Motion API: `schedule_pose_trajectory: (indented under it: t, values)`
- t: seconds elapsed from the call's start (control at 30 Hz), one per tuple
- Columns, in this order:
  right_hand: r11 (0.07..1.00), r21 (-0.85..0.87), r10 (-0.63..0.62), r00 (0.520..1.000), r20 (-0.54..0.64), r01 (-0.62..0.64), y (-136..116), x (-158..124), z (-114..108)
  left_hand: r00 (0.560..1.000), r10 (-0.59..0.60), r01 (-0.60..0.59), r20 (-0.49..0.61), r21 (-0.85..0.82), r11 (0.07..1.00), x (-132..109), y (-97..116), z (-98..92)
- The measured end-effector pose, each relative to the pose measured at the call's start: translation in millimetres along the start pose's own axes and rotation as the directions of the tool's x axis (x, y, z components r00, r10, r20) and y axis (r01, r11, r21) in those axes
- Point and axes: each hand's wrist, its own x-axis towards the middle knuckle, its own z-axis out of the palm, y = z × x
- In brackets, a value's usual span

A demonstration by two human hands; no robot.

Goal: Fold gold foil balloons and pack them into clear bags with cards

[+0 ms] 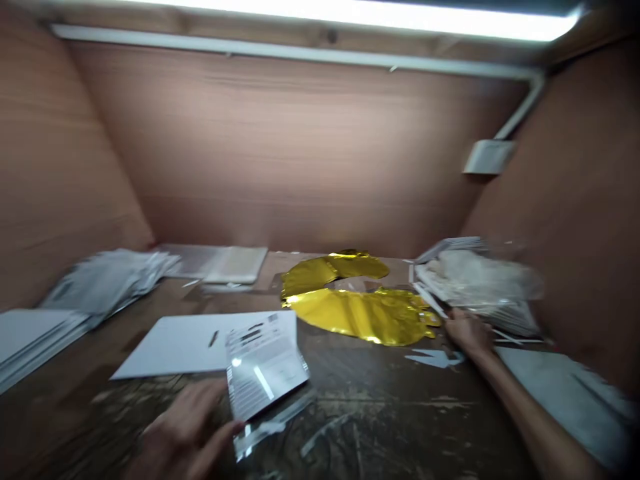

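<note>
My left hand (183, 427), blurred, pinches the near left edge of a clear plastic bag (244, 443) between thumb and fingers. Inside the bag is a printed white sheet (265, 373), tilted above the table. At the right, my right hand (469, 330) has its fingers curled down among thin white sticks (431, 300) beside a pile of clear plastic packets (480, 277); what its fingertips hold is hidden. Left of that hand lies a flat gold foil balloon (363, 315), curved back on itself. A pale cut-out piece (436, 359) is just below the hand.
White card (170, 343) lies behind the bag, with stacked grey packets (110, 280) and white sheets (35, 330) farther left. Clear sleeves (237, 265) rest by the back wall. A translucent sheet (565, 393) is at right. Wooden walls (310, 153) enclose the worn table (400, 427).
</note>
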Motion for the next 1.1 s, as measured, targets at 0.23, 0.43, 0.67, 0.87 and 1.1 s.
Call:
schedule_pose_trajectory:
  t: [0.23, 0.43, 0.67, 0.87, 1.1]
  values:
    - [0.994, 0.071, -0.081, 0.996, -0.044, 0.084, -7, -31, -21, 0.801, 0.467, -0.584, 0.376, 0.662, 0.469, 20, 14, 26.6]
    - [0.812, 0.483, -0.314, 0.943, -0.111, 0.327, -48, -123, -53, 0.768, 0.436, -0.628, 0.469, 0.685, 0.37, 27, 10, 29.5]
    - [0.468, 0.491, -0.769, 0.612, -0.184, 0.735, -107, -184, -84, 0.738, 0.453, -0.672, 0.501, 0.61, 0.42, 40, 30, 22.2]
    - [0.561, 0.204, -0.779, 0.595, -0.199, 0.802, -143, -190, -116, 0.741, 0.532, -0.665, 0.409, 0.561, 0.494, 55, 50, 9.0]
    - [0.652, -0.001, -0.744, 0.64, -0.192, 0.758, -172, -195, -128, 0.71, 0.552, -0.688, 0.437, 0.595, 0.415, 55, 50, 7.5]
